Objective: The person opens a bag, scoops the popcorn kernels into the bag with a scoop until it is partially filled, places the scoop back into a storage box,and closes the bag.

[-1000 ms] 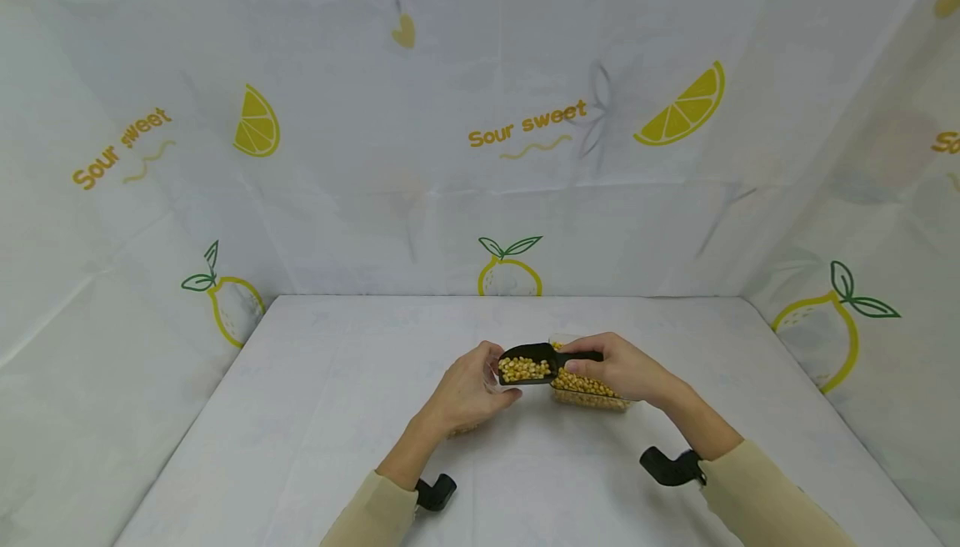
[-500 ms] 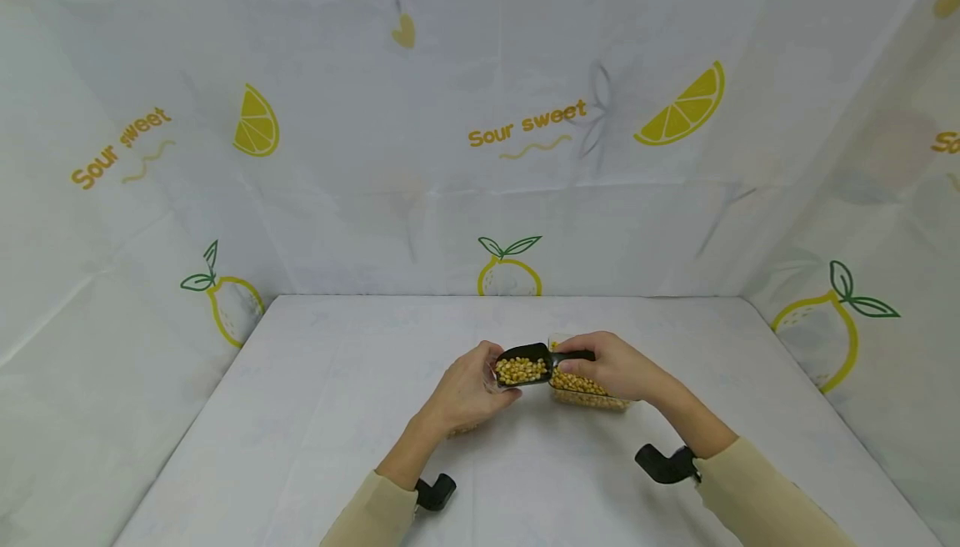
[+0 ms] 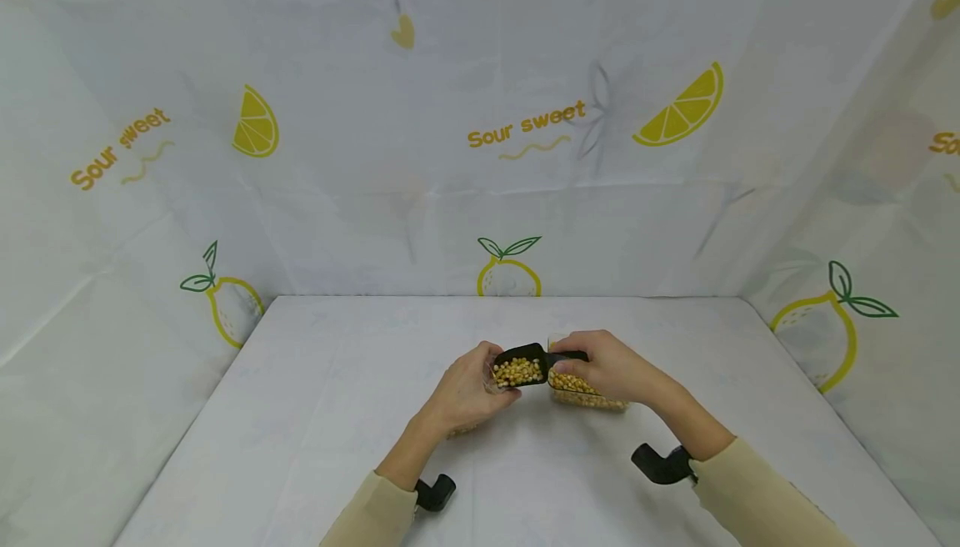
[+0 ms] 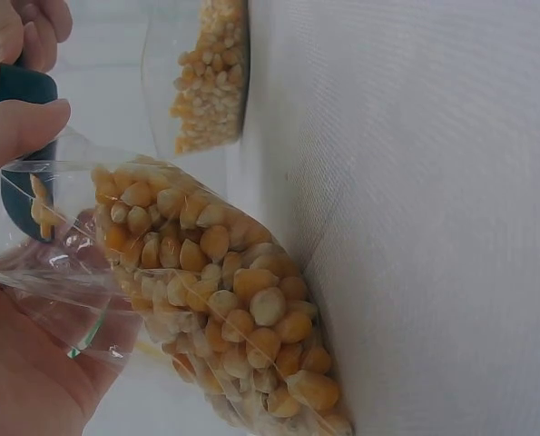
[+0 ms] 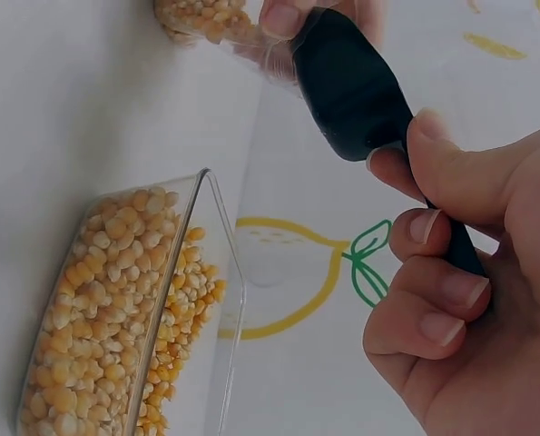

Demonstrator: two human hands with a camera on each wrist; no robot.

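Scoop [image 3: 530,353] end-on to the bag [image 4: 224,300]

Head: the fingers of my right hand [image 3: 611,368] clamp the handle; the long axis runs crosswise, kernels [image 3: 517,373] in the bowl, pointing left at my left hand [image 3: 468,388]. Left wrist: my left fingers grip the bag, its mouth seemingly round the scoop's lip, unclear through film. Right wrist: the corn box [image 5: 97,282] stands below, on the worktop [image 5: 43,163].

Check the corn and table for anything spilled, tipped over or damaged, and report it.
Nothing stands out. The clear container sits upright, the left hand grips the clear bag, and the right hand holds the black scoop, kernels inside, at its mouth. I see no spill on the table.
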